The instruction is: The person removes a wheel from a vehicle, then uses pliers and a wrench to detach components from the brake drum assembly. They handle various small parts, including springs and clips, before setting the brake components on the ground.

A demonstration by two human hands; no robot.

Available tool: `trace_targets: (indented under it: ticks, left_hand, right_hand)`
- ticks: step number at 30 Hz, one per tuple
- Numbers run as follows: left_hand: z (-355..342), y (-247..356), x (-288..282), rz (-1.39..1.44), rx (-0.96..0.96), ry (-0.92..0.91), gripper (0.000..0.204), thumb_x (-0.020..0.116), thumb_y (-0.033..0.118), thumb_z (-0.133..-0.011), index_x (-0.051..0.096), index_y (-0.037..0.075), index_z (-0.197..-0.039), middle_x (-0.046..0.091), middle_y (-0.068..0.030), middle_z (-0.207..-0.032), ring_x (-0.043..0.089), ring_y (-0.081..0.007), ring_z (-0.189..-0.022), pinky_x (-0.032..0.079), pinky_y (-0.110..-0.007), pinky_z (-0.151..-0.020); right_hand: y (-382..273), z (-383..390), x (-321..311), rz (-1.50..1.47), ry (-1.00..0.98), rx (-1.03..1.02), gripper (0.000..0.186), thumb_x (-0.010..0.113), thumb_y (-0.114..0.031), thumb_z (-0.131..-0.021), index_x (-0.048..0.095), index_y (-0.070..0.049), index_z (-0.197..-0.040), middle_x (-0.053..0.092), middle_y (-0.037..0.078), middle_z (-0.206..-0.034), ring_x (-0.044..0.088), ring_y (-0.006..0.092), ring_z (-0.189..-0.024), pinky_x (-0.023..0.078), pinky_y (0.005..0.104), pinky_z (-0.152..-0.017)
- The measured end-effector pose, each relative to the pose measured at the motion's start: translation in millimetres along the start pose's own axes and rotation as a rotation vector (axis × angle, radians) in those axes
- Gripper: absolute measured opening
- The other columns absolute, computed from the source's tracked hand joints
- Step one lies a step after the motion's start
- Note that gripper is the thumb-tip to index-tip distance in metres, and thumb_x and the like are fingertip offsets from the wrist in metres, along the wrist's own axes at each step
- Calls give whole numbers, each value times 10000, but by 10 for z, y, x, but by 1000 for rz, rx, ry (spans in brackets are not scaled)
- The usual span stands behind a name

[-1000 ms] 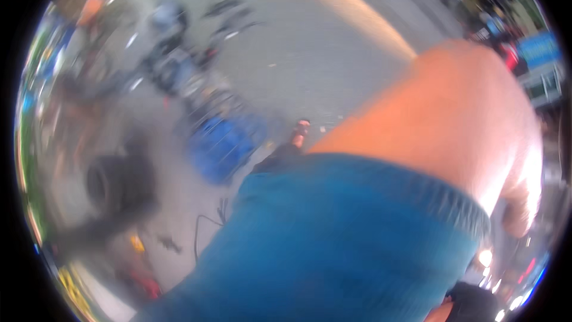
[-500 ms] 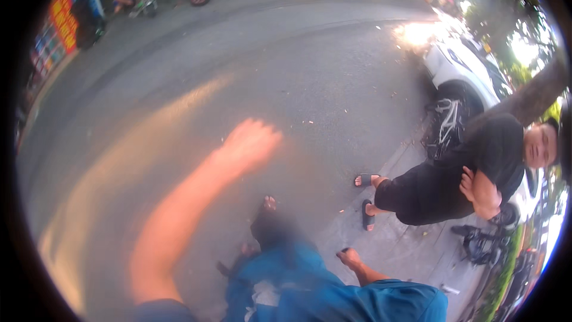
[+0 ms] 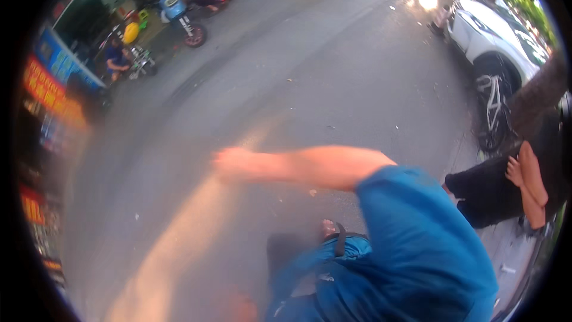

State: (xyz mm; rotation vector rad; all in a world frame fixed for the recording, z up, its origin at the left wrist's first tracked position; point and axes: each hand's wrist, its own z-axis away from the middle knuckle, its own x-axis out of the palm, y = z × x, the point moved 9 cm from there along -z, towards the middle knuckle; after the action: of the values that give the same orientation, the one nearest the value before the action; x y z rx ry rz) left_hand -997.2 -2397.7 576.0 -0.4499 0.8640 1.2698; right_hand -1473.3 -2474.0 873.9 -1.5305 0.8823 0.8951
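My right arm, in a blue short sleeve (image 3: 417, 232), reaches from the lower right out to the left over a grey asphalt road (image 3: 310, 71). My right hand (image 3: 232, 164) is blurred by motion; I see nothing in it, and its fingers cannot be made out. My left hand is out of sight. Below the arm are my blue shorts (image 3: 310, 268) and one foot in a dark sandal (image 3: 329, 229). A pale, skin-toned streak (image 3: 161, 256) runs across the lower left of the road; I cannot tell what it is.
A person in black (image 3: 494, 194) crouches at the right edge, beside a tree trunk (image 3: 536, 95), a bicycle (image 3: 491, 110) and a white car (image 3: 494, 33). Across the road are a blue motorbike (image 3: 179, 15), people near it, and shopfronts with bright signs (image 3: 47, 92).
The view has swung round from close-up blur to the open road. My arm now lies level and points left, where half a second ago it pointed up the frame. The crouching person has slid toward the right edge.
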Motion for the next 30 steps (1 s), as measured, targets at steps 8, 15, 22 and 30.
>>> trace_targets:
  ticks: [8,15,22,30]
  left_hand:
    - [-1837,39,-1532,91,-80,8,304,655,180,-797,629,-19,-1026,673,-167,-889,626,-277,-838,493,-392,-739]
    - [-3754,1047,-3204,569,-86,169,268,657,150,-809,619,-28,-1005,671,-137,-852,610,-240,-783,487,-379,-708]
    - [-4654,2958,-4516,549,259,262,401,659,243,-838,579,-62,-1084,670,-198,-880,633,-247,-810,496,-384,-731]
    - [-5786,2149,-3894,422,-431,98,288,700,221,-776,644,38,-992,653,-92,-722,622,-161,-659,479,-338,-547]
  right_hand:
    - [-1575,-3190,-1517,154,267,-834,270,614,-243,-822,664,-19,-965,658,158,-964,625,339,-923,505,430,-788]
    - [479,-3926,-2931,268,471,-478,298,626,-251,-841,637,-30,-1041,656,148,-1013,626,322,-949,510,400,-804]
    - [4187,-2362,-733,-363,449,576,336,646,-255,-852,617,-37,-1107,648,144,-1099,630,290,-990,507,362,-840]
    - [6467,-774,625,-601,479,1387,308,656,-274,-825,687,0,-963,636,66,-705,535,142,-568,464,313,-564]
